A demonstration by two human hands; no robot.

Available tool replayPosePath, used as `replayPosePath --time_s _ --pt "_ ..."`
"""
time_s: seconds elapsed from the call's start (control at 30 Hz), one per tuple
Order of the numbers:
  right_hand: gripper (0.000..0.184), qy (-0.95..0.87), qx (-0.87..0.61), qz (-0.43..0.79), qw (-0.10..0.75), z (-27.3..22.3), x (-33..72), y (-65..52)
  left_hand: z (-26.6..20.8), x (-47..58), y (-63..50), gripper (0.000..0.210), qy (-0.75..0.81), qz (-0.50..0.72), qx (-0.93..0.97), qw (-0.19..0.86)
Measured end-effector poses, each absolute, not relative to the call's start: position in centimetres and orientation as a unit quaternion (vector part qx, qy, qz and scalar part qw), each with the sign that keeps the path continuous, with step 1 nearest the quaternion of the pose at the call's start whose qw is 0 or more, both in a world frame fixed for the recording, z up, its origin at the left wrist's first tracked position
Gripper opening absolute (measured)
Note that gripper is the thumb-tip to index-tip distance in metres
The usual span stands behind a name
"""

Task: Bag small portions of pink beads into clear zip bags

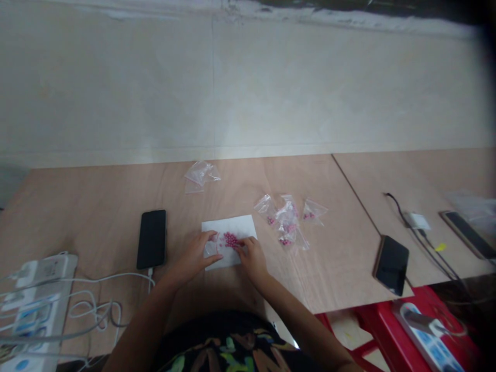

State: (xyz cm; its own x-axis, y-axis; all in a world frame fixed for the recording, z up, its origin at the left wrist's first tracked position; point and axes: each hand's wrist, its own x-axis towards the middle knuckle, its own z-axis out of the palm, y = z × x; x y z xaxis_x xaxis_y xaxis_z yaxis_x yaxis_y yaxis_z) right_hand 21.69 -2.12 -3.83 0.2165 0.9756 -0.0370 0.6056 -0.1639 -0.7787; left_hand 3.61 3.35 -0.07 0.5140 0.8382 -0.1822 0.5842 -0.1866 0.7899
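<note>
A white sheet of paper [228, 223] lies on the wooden table with a small heap of pink beads [231, 239] in its middle. My left hand [199, 253] holds a small clear zip bag [211, 249] between thumb and fingers, its mouth turned toward the beads. My right hand [250, 253] is at the right side of the heap, fingertips pinched together among the beads. Whether a bead sits between them is too small to tell. To the right lie several clear bags with pink beads [287, 227] inside.
Flat clear bags [200, 175] lie near the wall. A black phone [152, 239] on a cable is at left, beside a power strip [46, 294] with tangled white cables. Another phone [392, 264] is at right, above a red stool [387, 320].
</note>
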Motion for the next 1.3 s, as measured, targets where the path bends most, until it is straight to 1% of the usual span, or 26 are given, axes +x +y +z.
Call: replayPosePath --time_s 0.13,0.2,0.3,0.4,0.47,0.57,0.67,0.73,0.83,0.93,1.03,1.1,1.2,1.3 --pt "0.014 -0.567 -0.707 0.289 0.309 -4.3 21.8 -2.0 -0.1 3.4 3.2 0.051 0.469 0.156 0.757 0.428" --pt "0.011 -0.556 -0.707 0.291 0.328 -3.1 21.6 -1.8 0.1 3.5 3.1 0.051 0.469 0.152 0.757 0.428" --pt "0.009 -0.549 -0.678 0.310 0.377 -0.9 21.2 -1.6 0.2 3.9 3.0 0.050 0.469 0.141 0.762 0.424" --pt "0.012 -0.554 -0.653 0.327 0.399 -0.1 20.9 -1.4 0.1 4.3 3.0 0.049 0.460 0.140 0.765 0.429" --pt "0.015 -0.547 -0.678 0.304 0.387 -0.9 21.1 -1.3 0.0 4.2 3.0 0.049 0.461 0.143 0.763 0.430" --pt "0.015 -0.548 -0.719 0.260 0.339 -3.1 21.7 -1.2 0.0 4.0 3.1 0.050 0.466 0.138 0.763 0.427" --pt "0.014 -0.571 -0.717 0.266 0.299 -4.7 22.2 -0.9 0.1 3.7 3.2 0.050 0.469 0.135 0.765 0.421" --pt "0.012 -0.577 -0.713 0.271 0.294 -5.1 22.4 -0.7 0.1 3.6 3.2 0.049 0.471 0.136 0.764 0.420" --pt "0.011 -0.553 -0.719 0.279 0.317 -4.5 22.6 -0.3 0.0 3.7 3.2 0.049 0.471 0.138 0.760 0.425" --pt "0.013 -0.509 -0.723 0.293 0.364 -2.6 22.4 -0.2 -0.3 3.8 3.1 0.050 0.468 0.138 0.764 0.422" --pt "0.012 -0.518 -0.685 0.319 0.401 -0.5 21.6 -0.3 -0.8 4.0 3.1 0.052 0.454 0.147 0.772 0.419" --pt "0.012 -0.534 -0.661 0.335 0.406 0.0 21.1 -0.5 -1.0 4.0 3.1 0.052 0.450 0.156 0.773 0.420" --pt "0.014 -0.527 -0.694 0.304 0.385 -1.2 21.1 -0.7 -1.1 3.8 3.2 0.051 0.460 0.157 0.768 0.418" --pt "0.011 -0.539 -0.727 0.265 0.333 -3.7 21.6 -1.0 -0.7 3.5 3.3 0.049 0.472 0.147 0.761 0.421"
